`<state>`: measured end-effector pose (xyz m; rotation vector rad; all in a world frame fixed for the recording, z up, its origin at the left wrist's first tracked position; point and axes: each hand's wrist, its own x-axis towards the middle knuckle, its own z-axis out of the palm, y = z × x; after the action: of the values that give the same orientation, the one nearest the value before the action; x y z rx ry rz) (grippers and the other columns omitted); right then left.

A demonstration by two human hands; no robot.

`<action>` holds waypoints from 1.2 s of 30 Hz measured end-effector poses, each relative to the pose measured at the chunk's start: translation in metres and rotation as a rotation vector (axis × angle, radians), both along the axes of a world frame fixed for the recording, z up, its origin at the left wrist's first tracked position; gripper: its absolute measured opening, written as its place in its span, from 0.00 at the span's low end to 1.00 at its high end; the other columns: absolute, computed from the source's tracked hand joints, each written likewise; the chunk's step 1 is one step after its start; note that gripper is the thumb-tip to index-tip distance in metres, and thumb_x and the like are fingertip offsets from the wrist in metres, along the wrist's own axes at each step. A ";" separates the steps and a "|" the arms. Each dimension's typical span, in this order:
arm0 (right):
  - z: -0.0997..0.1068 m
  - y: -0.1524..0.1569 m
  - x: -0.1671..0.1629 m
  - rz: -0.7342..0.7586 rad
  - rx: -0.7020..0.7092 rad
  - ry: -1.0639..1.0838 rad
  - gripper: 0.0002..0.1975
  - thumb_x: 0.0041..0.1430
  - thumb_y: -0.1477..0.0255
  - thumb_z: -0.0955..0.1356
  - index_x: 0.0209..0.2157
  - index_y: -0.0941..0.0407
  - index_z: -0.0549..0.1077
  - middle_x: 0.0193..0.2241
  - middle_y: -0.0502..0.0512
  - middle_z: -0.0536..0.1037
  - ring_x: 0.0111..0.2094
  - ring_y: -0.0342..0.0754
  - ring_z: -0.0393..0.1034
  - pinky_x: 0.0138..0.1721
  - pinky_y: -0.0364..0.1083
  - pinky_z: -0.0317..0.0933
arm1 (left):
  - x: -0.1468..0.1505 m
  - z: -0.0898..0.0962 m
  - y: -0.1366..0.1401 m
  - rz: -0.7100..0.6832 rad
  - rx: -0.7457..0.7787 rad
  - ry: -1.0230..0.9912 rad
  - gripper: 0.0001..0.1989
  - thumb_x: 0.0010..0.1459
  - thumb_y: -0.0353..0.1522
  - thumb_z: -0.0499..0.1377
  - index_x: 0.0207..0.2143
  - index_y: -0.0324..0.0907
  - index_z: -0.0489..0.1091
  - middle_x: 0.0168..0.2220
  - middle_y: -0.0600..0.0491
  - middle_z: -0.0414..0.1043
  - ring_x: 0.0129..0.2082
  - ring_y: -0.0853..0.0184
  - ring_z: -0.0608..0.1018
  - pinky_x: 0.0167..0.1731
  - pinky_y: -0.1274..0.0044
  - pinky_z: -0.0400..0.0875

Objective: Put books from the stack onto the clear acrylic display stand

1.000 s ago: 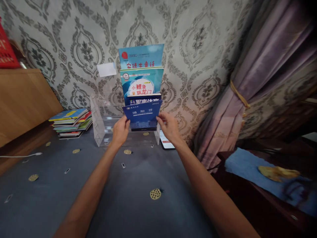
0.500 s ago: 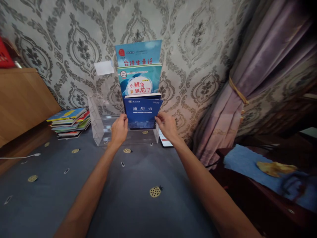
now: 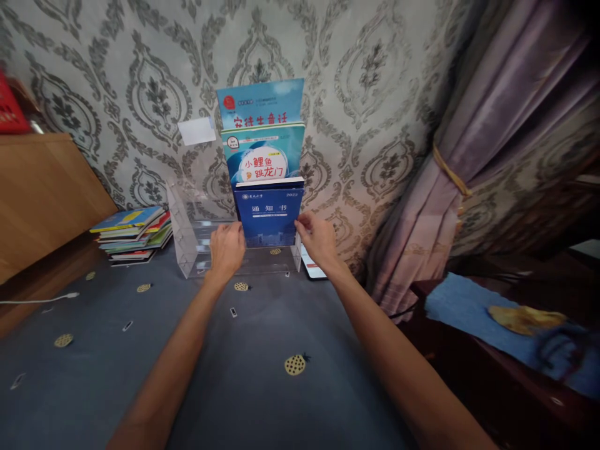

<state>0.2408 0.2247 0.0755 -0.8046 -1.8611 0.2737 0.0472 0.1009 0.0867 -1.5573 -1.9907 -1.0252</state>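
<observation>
A dark blue booklet [image 3: 269, 215] stands upright at the right side of a clear acrylic tiered rack [image 3: 182, 240]. My left hand [image 3: 227, 247] is closed at its left edge, fingers curled, and my right hand [image 3: 316, 234] pinches its right edge between thumb and fingers. Behind it rise a teal book [image 3: 265, 153] with a white oval on its cover and, higher still, a light blue book [image 3: 260, 103] with red lettering. The fingertips of my left hand are partly hidden.
A stack of books [image 3: 134, 231] lies left of the rack, near a wooden cabinet [image 3: 47, 200]. A phone [image 3: 313, 265] rests by the rack's right end. A white cable [image 3: 42, 299] lies at left. A tied curtain [image 3: 422, 206] hangs at right, above a blue cloth [image 3: 473, 312].
The dark blue booklet sits very slightly lower against the rack, and my left hand has shifted a little at its edge. Both hands stay on the booklet.
</observation>
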 end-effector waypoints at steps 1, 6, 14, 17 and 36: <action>0.000 0.000 0.000 -0.008 0.002 0.006 0.10 0.63 0.64 0.63 0.36 0.53 0.74 0.31 0.58 0.80 0.33 0.56 0.74 0.37 0.53 0.65 | 0.001 0.000 0.000 0.005 -0.003 0.005 0.13 0.64 0.29 0.51 0.44 0.42 0.74 0.36 0.43 0.78 0.45 0.51 0.76 0.49 0.60 0.68; 0.003 -0.002 0.002 -0.007 0.000 0.058 0.10 0.64 0.62 0.64 0.37 0.52 0.72 0.31 0.57 0.80 0.32 0.55 0.74 0.37 0.52 0.65 | 0.003 0.000 0.000 0.025 -0.009 0.005 0.16 0.64 0.30 0.52 0.53 0.40 0.69 0.41 0.41 0.78 0.46 0.51 0.76 0.51 0.58 0.66; 0.004 -0.003 0.000 -0.003 0.057 0.165 0.18 0.65 0.59 0.63 0.49 0.55 0.72 0.41 0.62 0.79 0.40 0.56 0.74 0.43 0.55 0.68 | 0.010 0.003 -0.002 0.012 -0.074 -0.045 0.22 0.65 0.30 0.52 0.60 0.38 0.62 0.46 0.38 0.76 0.51 0.48 0.74 0.52 0.56 0.65; 0.002 -0.003 -0.003 0.051 0.006 0.157 0.17 0.64 0.61 0.63 0.46 0.55 0.75 0.40 0.62 0.80 0.39 0.56 0.75 0.42 0.55 0.69 | 0.012 0.002 -0.001 0.010 -0.113 -0.033 0.20 0.65 0.30 0.51 0.59 0.36 0.63 0.46 0.37 0.76 0.50 0.48 0.75 0.51 0.56 0.65; 0.000 0.000 -0.004 0.054 -0.081 0.164 0.17 0.62 0.63 0.64 0.45 0.56 0.77 0.40 0.63 0.83 0.39 0.57 0.77 0.44 0.55 0.69 | 0.021 0.016 -0.009 0.113 -0.304 0.067 0.21 0.68 0.30 0.48 0.61 0.35 0.62 0.48 0.40 0.77 0.52 0.53 0.75 0.52 0.62 0.68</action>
<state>0.2372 0.2250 0.0752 -0.7639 -1.7287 0.4389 0.0678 0.0919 0.1032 -1.5818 -2.2384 -0.6400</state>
